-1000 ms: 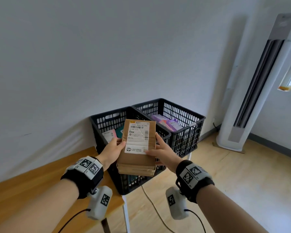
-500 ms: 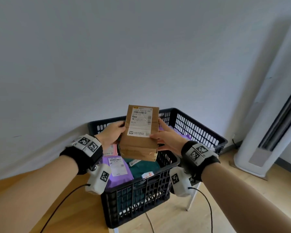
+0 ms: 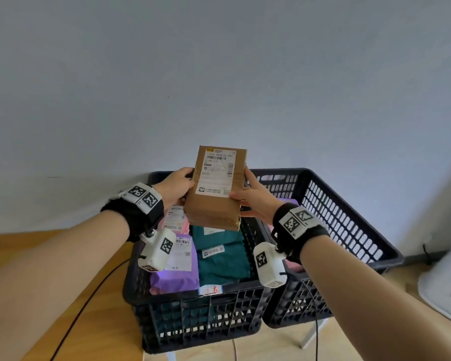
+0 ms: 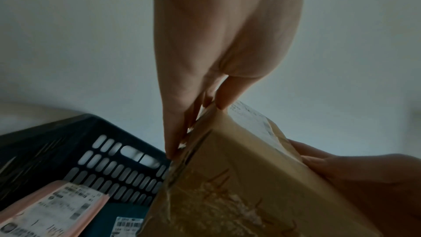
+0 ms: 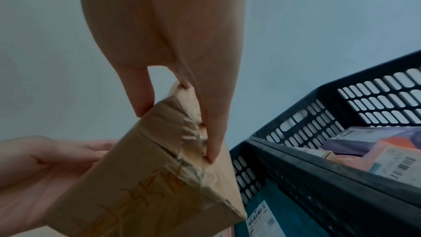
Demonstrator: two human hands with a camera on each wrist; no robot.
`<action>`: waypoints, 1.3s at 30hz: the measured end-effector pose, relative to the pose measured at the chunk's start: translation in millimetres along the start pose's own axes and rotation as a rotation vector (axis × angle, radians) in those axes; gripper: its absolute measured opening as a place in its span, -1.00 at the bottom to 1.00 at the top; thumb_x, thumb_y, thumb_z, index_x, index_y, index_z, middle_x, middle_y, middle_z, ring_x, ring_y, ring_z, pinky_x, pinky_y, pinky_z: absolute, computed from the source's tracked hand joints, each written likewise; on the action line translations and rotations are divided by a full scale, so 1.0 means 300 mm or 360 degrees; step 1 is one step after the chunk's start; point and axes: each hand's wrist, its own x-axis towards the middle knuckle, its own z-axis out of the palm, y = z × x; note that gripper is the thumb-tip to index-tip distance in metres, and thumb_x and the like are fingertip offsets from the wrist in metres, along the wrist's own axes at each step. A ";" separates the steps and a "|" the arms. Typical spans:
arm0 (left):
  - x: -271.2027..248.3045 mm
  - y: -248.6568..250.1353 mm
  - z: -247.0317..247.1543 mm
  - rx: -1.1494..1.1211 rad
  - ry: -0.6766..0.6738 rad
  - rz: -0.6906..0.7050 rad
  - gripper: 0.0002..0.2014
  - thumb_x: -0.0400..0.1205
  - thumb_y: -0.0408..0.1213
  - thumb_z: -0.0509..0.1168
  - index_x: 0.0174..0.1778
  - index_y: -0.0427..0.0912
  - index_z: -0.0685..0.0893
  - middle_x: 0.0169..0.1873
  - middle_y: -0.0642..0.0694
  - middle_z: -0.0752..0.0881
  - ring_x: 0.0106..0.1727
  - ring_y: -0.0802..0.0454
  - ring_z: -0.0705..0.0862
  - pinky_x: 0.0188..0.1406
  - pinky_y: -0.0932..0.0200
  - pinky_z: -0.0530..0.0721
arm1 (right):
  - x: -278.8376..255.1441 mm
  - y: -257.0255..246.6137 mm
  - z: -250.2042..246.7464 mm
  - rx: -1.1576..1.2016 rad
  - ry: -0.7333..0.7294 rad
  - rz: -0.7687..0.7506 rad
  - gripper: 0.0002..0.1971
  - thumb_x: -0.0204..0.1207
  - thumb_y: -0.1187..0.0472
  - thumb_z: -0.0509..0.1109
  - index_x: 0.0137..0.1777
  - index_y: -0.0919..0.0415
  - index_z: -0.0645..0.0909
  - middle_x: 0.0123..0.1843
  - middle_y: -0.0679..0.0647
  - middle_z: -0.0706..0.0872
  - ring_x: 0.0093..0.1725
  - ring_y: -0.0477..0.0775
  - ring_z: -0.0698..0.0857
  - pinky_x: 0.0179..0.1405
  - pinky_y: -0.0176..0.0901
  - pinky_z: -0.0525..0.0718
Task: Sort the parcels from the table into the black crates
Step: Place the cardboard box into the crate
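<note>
Box: a brown cardboard box (image 3: 216, 188) with a white paper label on its face is held up in the air, above the back part of the near crate
Left hand: the left hand (image 3: 176, 187) grips the left side of the box, thumb on the front edge and fingers (image 4: 175, 132) behind it
Right hand: the right hand (image 3: 253, 201) grips the right side of the box, thumb on the label face and fingers (image 5: 214, 132) along the back
Under the box: orange writing shows on the bottom of the box in both wrist views, too blurry to read
Near crate: a black plastic crate with holes in its walls (image 3: 201, 316) sits on the wooden table (image 3: 94, 321) and holds soft bags
Bags inside: a purple bag (image 3: 177, 272) with a white label, a dark green bag (image 3: 221, 259) beside it, and a pink bag (image 3: 176, 220) behind the purple one
Far crate: a second black plastic crate (image 3: 349, 225) stands touching the right side of the first, with purple and orange parcels (image 5: 373, 143) in it
Wall: a plain pale wall (image 3: 219, 74) is behind both crates
Wire: a black wire (image 3: 84, 306) lies across the table
</note>
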 end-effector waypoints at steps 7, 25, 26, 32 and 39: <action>0.115 -0.069 0.062 0.0052 0.0095 -0.0171 -0.52 0.73 -0.51 -0.02 0.57 -0.08 0.31 0.41 -0.23 0.50 0.43 -0.20 0.48 0.21 -0.02 0.57 | 0.155 0.056 -0.037 -0.0046 -0.0096 0.0102 -0.22 0.60 0.41 0.29 0.59 -0.33 0.08 0.28 0.00 0.64 0.17 0.07 0.66 -0.27 -0.09 0.69; 0.576 -0.337 0.024 0.0059 0.0037 -0.0550 -0.47 0.67 -0.48 0.13 0.58 -0.13 0.28 0.31 -0.22 0.57 0.25 -0.21 0.60 0.16 -0.20 0.66 | 0.696 0.260 0.056 -0.0405 0.0206 0.0440 -0.17 0.57 0.39 0.25 0.70 0.10 -0.18 0.47 0.16 0.52 0.35 0.17 0.58 0.30 -0.08 0.55; 0.591 -0.356 0.028 0.0031 0.0036 -0.0567 -0.48 0.68 -0.46 0.14 0.58 -0.11 0.28 0.28 -0.21 0.59 0.20 -0.19 0.62 0.08 -0.18 0.69 | 0.710 0.271 0.059 -0.0438 0.0218 0.0459 -0.18 0.58 0.38 0.24 0.70 0.10 -0.18 0.46 0.16 0.53 0.33 0.17 0.59 0.26 -0.09 0.55; 0.643 -0.417 0.063 -0.0067 0.0012 -0.0654 -0.45 0.67 -0.44 0.22 0.59 -0.14 0.26 0.35 -0.26 0.57 0.22 -0.21 0.64 0.12 -0.13 0.69 | 0.760 0.324 0.059 -0.0590 0.0283 0.0539 -0.20 0.60 0.32 0.20 0.70 0.07 -0.22 0.47 0.15 0.51 0.32 0.16 0.60 0.17 -0.15 0.53; 0.673 -0.454 0.124 -0.0248 -0.0086 -0.0657 -0.39 0.63 -0.43 0.31 0.58 -0.07 0.28 0.46 -0.18 0.49 0.18 -0.13 0.65 -0.01 -0.14 0.72 | 0.772 0.358 0.053 -0.0898 0.0332 0.0525 -0.26 0.51 0.30 0.25 0.67 0.12 0.03 0.66 0.18 0.12 0.59 0.24 0.25 0.58 0.10 0.28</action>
